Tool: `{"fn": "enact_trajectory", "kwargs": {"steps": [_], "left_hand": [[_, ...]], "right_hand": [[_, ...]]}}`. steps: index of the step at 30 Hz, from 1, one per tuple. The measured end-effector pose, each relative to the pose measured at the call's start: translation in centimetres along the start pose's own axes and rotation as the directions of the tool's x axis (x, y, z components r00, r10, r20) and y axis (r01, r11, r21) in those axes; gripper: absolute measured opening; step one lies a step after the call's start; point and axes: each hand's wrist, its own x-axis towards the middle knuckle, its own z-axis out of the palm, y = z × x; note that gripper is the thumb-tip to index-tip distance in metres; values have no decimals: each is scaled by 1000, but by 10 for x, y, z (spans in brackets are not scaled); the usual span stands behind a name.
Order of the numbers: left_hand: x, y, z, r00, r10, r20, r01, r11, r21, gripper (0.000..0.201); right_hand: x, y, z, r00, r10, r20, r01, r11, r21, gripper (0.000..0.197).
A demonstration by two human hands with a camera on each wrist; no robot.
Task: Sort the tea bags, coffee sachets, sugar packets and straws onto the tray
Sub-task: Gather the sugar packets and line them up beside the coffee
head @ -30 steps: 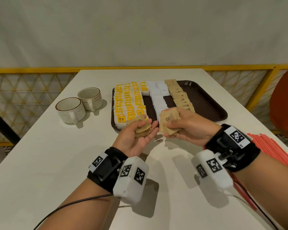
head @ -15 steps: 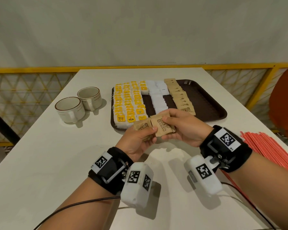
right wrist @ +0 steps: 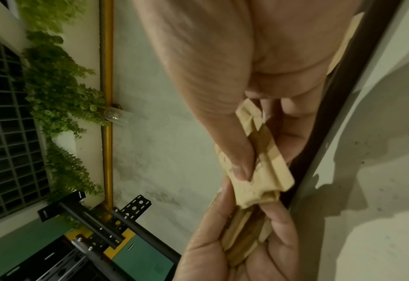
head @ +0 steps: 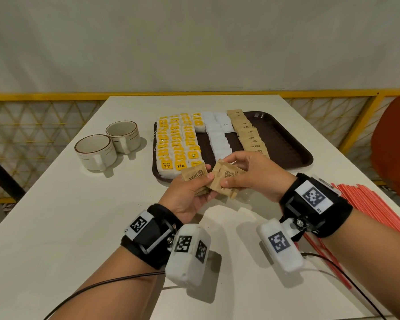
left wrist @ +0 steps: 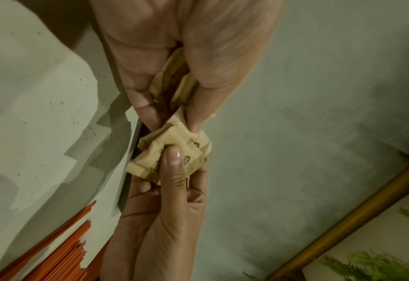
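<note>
Head view alone shows the tray [head: 296,144]; both wrist views show each hand pinching brown packets [left wrist: 172,152]

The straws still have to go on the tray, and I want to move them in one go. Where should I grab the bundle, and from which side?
Probably around the middle of the straws, the right hand coming down from above. They lie parallel and flat on the table, so a mid-length grip should keep both ends level.

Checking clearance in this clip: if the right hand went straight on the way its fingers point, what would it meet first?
Most likely the left hand. The right hand points leftward at it, and the brown packets it pinches already seem to touch the left hand's stack, though depth is unclear.
</note>
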Motion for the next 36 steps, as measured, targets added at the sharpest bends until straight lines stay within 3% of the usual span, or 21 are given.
{"fn": "enact_trajectory", "kwargs": {"steps": [6,10,14,17,20,24,26,28,32,36], "left_hand": [[1,3,-2,1000,26,-5,-26,999,-20,18],[1,3,-3,999,20,-35,-22,999,-30,28],[1,4,-3,999,-7,-54,5,999,-42,24],[1,4,-3,998,-26,-65,23,999,-41,20],[0,5,-3,997,-54,-50,53,998,-27,14],[-5,6,-1,993,-110,49,108,993,43,14],[-8,6,0,986,-133,100,129,991,45,13],[-10,7,2,984,-147,104,147,989,14,15],[-8,11,3,969,-238,67,246,956,-161,45],[-7,10,5,956,-278,93,291,938,-189,61]], "right_hand": [[2,3,-4,999,-3,-34,4,999,32,39],[3,0,-24,978,-36,-208,58,993,100,29],[1,-2,-41,959,-48,-278,91,985,145,18],[0,-3,-44,969,-43,-245,103,966,236,15],[-2,-7,-42,994,-52,-99,75,966,248,13],[-1,-5,-32,989,-1,145,-5,999,39,16],[-2,-1,-28,978,32,208,-34,999,6,13],[-3,0,-29,982,48,185,-58,997,50,14],[-4,2,-33,995,74,61,-87,968,237,19],[-4,0,-30,994,102,38,-108,905,412,20]]}}
